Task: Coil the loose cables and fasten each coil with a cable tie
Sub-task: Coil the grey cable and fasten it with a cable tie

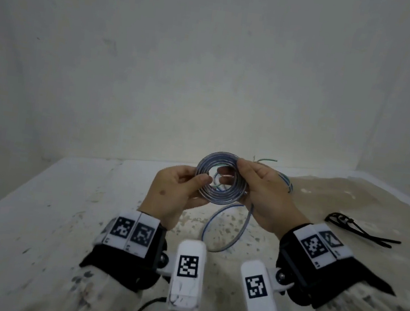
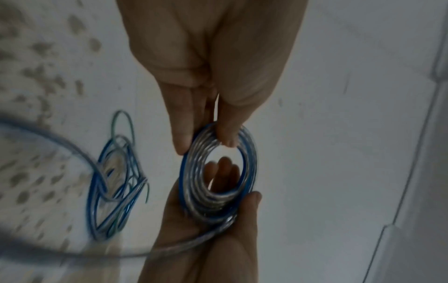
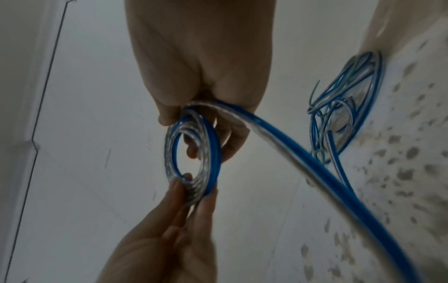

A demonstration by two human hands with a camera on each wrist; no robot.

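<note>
A round coil of clear, blue-striped cable is held up over the table between both hands. My left hand pinches its left side, thumb on the front and fingers behind. My right hand grips the right side, thumb on the upper rim. In the left wrist view the coil hangs between the two sets of fingertips. The loose tail leaves my right hand and loops down onto the table; the right wrist view shows this tail running under the palm. Black cable ties lie on the table to the right.
A second bundle of blue and green wires lies on the table behind my right hand, also visible as a bundle in the left wrist view. The white, stained table ends at a wall at the back and right.
</note>
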